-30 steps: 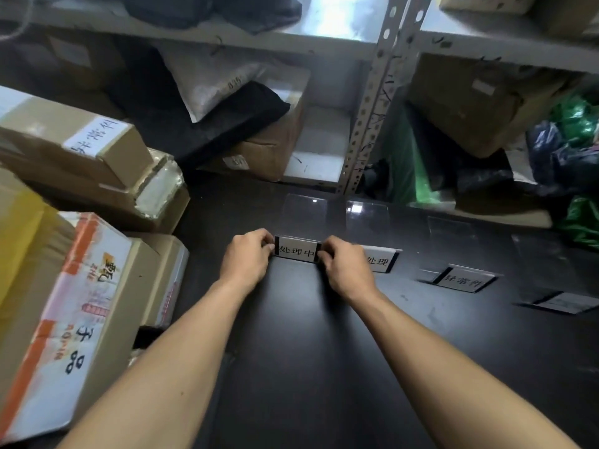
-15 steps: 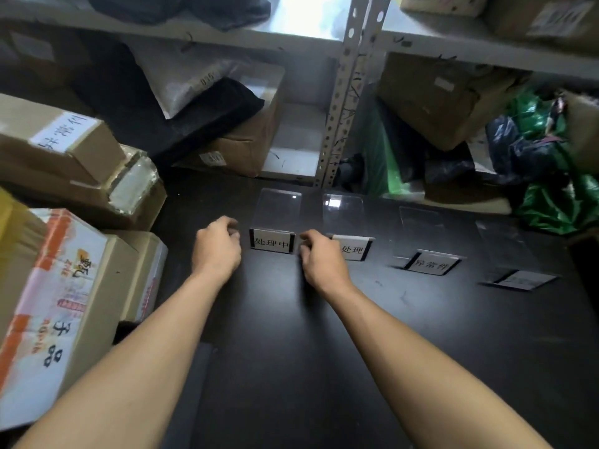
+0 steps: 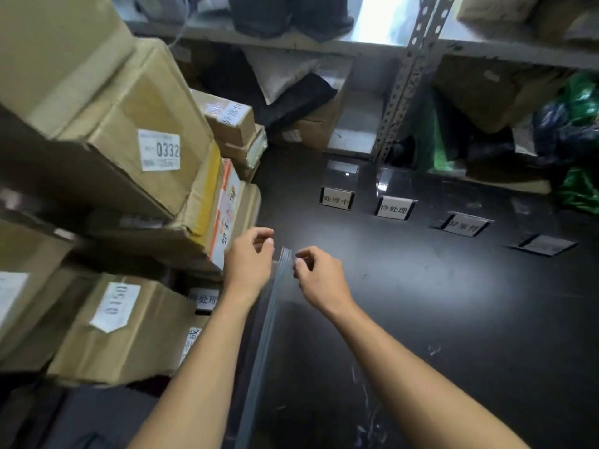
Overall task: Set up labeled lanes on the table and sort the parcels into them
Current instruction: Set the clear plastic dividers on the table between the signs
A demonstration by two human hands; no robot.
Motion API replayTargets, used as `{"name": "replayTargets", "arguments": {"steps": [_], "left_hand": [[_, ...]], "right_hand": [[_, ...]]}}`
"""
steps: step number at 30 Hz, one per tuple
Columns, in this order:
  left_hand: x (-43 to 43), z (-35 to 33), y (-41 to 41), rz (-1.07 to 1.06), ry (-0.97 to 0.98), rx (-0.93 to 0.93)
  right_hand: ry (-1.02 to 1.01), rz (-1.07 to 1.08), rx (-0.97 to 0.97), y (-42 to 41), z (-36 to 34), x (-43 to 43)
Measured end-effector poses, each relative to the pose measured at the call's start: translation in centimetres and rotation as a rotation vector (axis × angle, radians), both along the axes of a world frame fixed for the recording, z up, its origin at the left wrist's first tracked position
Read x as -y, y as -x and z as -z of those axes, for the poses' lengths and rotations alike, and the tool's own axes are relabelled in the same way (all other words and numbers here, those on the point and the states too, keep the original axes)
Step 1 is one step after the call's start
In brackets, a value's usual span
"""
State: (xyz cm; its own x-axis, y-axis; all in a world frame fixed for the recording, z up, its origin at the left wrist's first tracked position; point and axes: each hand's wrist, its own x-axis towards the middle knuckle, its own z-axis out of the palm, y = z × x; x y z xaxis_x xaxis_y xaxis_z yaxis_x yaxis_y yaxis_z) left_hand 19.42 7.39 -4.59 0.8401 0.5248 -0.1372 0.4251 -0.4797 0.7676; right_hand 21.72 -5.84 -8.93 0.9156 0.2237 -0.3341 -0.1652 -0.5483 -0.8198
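The dark surface lies open across the centre and right of the frame. Its left side is walled in by stacked parcels, which overhang toward the middle. Its far edge meets the shelf and a perforated post.

Four signs stand well apart in a row slanting from upper centre toward the right: the first sign and second sign are upright with readable print. The third sign and fourth sign lie low and blurred.

A long clear strip, seen edge-on, runs from the frame's bottom edge up to the hands at centre. The right hand pinches its top end between thumb and forefinger. The left hand is curled just beside it. I cannot tell whether it grips the strip.
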Motion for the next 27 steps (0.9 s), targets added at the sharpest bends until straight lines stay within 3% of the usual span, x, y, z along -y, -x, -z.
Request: {"name": "replayTargets", "arguments": {"steps": [9,14,27], "left_hand": [[0.6,1.3,10.7,0.118,0.129,-0.328],[1.2,2.6,15.1,0.349,-0.020,-0.577],[0.9,-0.2,17.1,0.228,-0.268,-0.484]], "right_hand": [[0.150,-0.093,-0.164,9.5,-0.2,-0.7],[0.179,-0.138,-0.212,12.8,-0.4,-0.8],[0.150,-0.237,-0.299,15.3,-1.5,-0.9]]}}
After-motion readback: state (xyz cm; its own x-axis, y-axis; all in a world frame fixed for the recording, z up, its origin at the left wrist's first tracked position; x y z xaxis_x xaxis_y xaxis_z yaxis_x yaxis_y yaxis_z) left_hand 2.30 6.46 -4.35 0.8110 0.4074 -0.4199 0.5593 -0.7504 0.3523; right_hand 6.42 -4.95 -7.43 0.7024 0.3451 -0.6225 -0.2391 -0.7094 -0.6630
